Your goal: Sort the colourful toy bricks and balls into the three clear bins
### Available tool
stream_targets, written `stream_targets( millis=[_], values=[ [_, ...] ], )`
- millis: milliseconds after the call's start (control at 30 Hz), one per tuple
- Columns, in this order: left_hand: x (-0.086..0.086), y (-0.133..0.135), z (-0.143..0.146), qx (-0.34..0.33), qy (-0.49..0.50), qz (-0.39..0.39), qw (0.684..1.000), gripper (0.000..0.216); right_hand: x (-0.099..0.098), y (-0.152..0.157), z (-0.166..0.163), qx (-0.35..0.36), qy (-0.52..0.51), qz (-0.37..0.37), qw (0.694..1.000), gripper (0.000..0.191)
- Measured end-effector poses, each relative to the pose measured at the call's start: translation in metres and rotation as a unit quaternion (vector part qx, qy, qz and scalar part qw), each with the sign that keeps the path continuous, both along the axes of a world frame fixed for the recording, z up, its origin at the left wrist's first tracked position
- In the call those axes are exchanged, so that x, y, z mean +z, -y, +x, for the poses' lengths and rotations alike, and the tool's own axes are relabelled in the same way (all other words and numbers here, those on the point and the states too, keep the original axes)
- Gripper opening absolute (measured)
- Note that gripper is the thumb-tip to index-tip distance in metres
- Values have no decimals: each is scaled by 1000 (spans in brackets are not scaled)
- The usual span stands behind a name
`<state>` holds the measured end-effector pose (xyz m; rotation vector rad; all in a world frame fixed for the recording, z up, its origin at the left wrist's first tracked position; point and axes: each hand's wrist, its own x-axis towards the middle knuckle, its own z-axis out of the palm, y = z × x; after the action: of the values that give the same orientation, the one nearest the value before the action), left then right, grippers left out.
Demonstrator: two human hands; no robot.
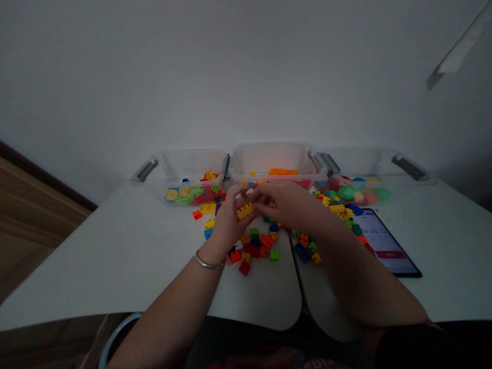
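A yellow toy building brick (pixel 245 210) with studs along its top lies in my left hand (pixel 227 218), held near the thumb. My right hand (pixel 282 201) comes in from the right with its fingers bent together, their tips at the brick's right end. Whether those fingertips grip the brick or a smaller piece behind it is hard to see. Below and around both hands is a loose pile of small bricks, among them a red brick (pixel 244 267) and a green brick (pixel 274 255).
Behind the hands stand three clear plastic boxes: a left box (pixel 192 154), a middle box (pixel 269 148) and a right box (pixel 357 154), each with coloured pieces inside. A tablet or phone (pixel 388 243) lies lit at the right. A gap (pixel 295 261) splits the white tabletop.
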<state>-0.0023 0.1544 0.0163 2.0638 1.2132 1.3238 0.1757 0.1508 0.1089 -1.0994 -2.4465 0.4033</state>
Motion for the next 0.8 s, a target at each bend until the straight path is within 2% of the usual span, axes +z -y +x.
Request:
stream_targets(
  millis=[100, 267, 500, 667, 800],
  values=[
    [0, 0, 0, 12, -27, 12, 1000, 60, -2, -2, -2, -3, 14, -22, 1000, 8],
    [1, 1, 1, -2, -46, -12, 999, 75, -6, -2, -4, -17, 17, -31, 999, 7],
    [1, 0, 2, -15, -30, -35, 999, 75, -3, -1, 2, -18, -6, -52, 998, 10],
    [0, 2, 2, -22, -17, -36, 999, 70, 9, -2, 24, -102, -60, 39, 992, 15],
    [-1, 1, 0, -17, -52, -2, 998, 53, 13, -10, 45, -225, -92, 128, 961, 18]
  ],
)
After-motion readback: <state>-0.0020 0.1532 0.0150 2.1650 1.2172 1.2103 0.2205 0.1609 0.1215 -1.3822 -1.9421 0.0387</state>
